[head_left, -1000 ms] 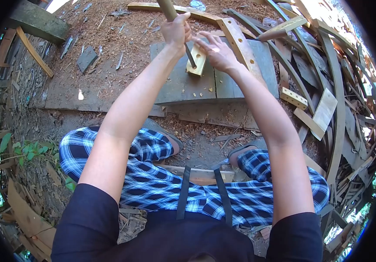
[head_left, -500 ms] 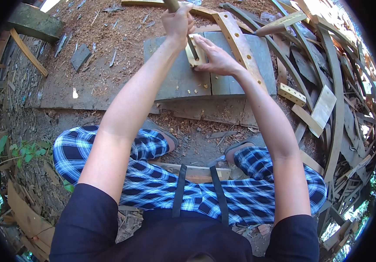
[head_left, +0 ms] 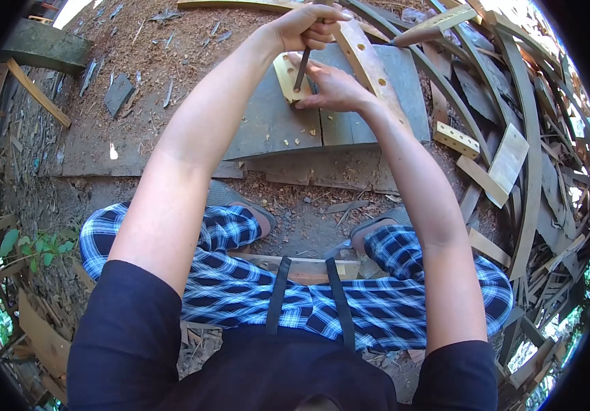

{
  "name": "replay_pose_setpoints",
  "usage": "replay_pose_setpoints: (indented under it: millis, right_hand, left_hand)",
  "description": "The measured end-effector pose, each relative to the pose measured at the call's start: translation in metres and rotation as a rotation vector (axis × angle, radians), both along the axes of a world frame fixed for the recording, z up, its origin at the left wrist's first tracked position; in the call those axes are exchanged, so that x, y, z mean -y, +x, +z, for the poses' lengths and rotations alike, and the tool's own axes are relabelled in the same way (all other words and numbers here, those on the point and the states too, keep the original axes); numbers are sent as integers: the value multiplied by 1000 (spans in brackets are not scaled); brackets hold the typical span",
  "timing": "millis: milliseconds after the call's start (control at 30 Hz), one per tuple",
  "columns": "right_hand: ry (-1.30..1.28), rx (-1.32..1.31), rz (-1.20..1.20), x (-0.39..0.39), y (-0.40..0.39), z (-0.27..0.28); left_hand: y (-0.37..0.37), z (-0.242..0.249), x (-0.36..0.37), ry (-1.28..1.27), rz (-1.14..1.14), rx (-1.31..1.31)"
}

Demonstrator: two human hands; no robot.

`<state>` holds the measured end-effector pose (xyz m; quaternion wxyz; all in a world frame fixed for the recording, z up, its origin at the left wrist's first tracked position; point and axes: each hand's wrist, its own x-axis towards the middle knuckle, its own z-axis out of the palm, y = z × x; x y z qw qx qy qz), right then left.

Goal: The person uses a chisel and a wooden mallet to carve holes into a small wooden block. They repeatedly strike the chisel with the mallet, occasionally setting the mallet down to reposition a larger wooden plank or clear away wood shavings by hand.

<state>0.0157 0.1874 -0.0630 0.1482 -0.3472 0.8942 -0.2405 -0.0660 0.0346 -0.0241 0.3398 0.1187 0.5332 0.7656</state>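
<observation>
left hand (head_left: 306, 26): grip clenched on chisel (head_left: 301, 70), shaft steep, tip down into wooden block (head_left: 287, 75) | right hand (head_left: 334, 88): pins block on grey plank (head_left: 267, 127), just right of tip

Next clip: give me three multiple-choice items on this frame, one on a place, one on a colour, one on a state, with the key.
1. Where does the small wood block lie?
A. on the grey slab
B. on the lap
C. on the bare ground

2. What colour are the checked trousers?
A. red and black
B. blue and white
C. plain green

3. How does the left hand stand?
A. open and flat
B. closed round the tool
C. resting on the knee

Key: 1 A, the block sits on the slab under the right hand. 2 B, blue and white checks show on both legs. 3 B, the fingers wrap the tool's top, its tip on the block.
</observation>
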Motion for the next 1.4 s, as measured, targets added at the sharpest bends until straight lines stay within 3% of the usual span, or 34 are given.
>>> replay_pose_setpoints:
  millis: [100, 200, 267, 300, 333, 367, 400, 467, 500, 567, 700, 767, 800, 867, 900, 1000, 1067, 1133, 1200, 1233, 1267, 1333, 1400]
  right_hand:
    - [-33, -23, 8, 0, -2, -3]
    - [-50, -4, 6, -2, 0, -5]
    - [-53, 7, 13, -4, 0, -1]
    - [-34, -79, 29, -10, 6, 4]
    - [-12, -164, 44, -16, 13, 7]
    - [105, -291, -27, -23, 24, 17]
    - [112, -297, -27, -30, 28, 16]
    - [202, -479, -416, -48, 38, 13]
    - [218, -482, -403, -58, 42, 9]
    - [332, -250, -644, -74, 44, 2]
    - [293, -190, -694, -84, 41, 9]
    - [-56, 214, -719, -86, 32, 26]
    - [-405, 482, -766, -82, 27, 30]
    - [-491, 607, -708, -79, 19, 64]
    - [-532, 521, -594, -68, 30, 102]
    - [-561, 78, -388, -49, 38, 190]
    - [-610, 4, -331, -37, 48, 243]
    - [-534, -436, -139, -19, 73, 287]
    - [-522, -235, -153, -27, 53, 266]
    - [21, -37, -209, -34, 59, 276]
    - [59, -649, 37, -40, 56, 239]
    - [-83, -313, -100, -47, 59, 232]
    - [-196, -269, -202, -49, 61, 212]
  left_hand:
    - [2, 6, -6, -52, -63, -9]
    - [19, 11, 0, 26, 112, -35]
    - [30, 8, 14, 102, 392, 0]
    - [41, 4, 20, 98, 397, -13]
    - [54, -2, 25, 133, 554, 32]
    - [62, -4, 28, 174, 708, 81]
    - [65, -3, 30, 182, 706, 78]
    - [75, -8, 31, 205, 883, 96]
    - [78, -10, 29, 223, 891, 105]
    - [77, -6, 19, 162, 1044, 107]
    - [79, 4, 7, 114, 1244, 71]
    - [82, 5, 6, 32, 1322, 72]
    - [80, 1, 4, 45, 1332, 52]
    - [75, -6, -6, -124, 1399, -142]
    - [78, -2, -12, -125, 1400, -144]
    - [88, -1, -27, -260, 1404, -546]
    - [98, 9, -35, -223, 1393, -600]
    - [104, 11, -39, -214, 1376, -609]
    - [105, 10, -40, -197, 1376, -629]
    - [105, 7, -39, -241, 1373, -642]
    - [105, 5, -40, -284, 1364, -657]
    - [103, 10, -45, -195, 1426, -673]
    - [110, 11, -38, -247, 1387, -607]
